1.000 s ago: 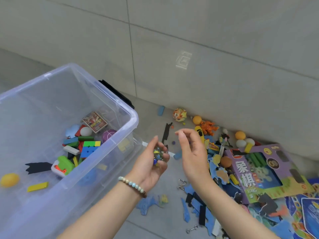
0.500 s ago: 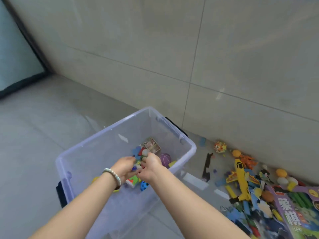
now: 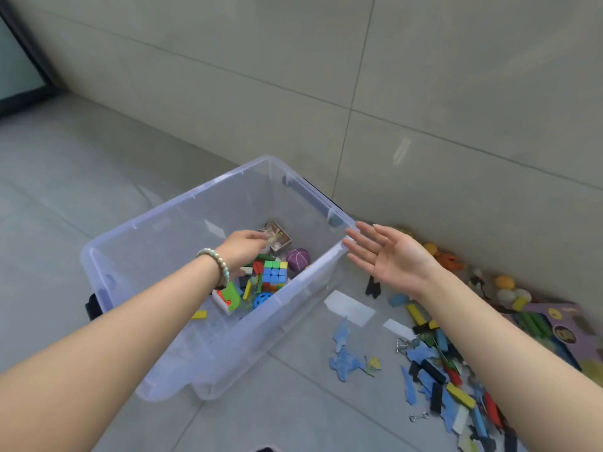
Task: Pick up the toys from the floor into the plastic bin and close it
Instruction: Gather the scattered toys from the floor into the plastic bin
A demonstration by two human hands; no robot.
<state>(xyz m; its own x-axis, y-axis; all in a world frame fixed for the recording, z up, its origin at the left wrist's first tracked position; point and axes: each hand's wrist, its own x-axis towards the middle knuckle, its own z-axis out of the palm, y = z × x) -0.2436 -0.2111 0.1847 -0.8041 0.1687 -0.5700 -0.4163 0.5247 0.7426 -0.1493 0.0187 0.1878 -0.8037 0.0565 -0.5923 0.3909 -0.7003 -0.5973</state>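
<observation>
1. Our left hand (image 3: 243,247) is down inside the clear plastic bin (image 3: 208,197), palm down over the toys. Fingers are curled, but we honestly can't tell if anything's in them.
2. Our right hand (image 3: 390,256) hangs just right of the bin's right rim, fingers spread apart, holding nothing.
3. In the bin: a cube puzzle (image 3: 275,271), a purple ball (image 3: 297,259), a blue holey ball (image 3: 263,300) and more.
4. Still on the floor to the right: scattered blocks (image 3: 460,395), blue foam pieces (image 3: 346,362), small balls (image 3: 505,282) by the wall, and a purple game box (image 3: 554,324).
</observation>
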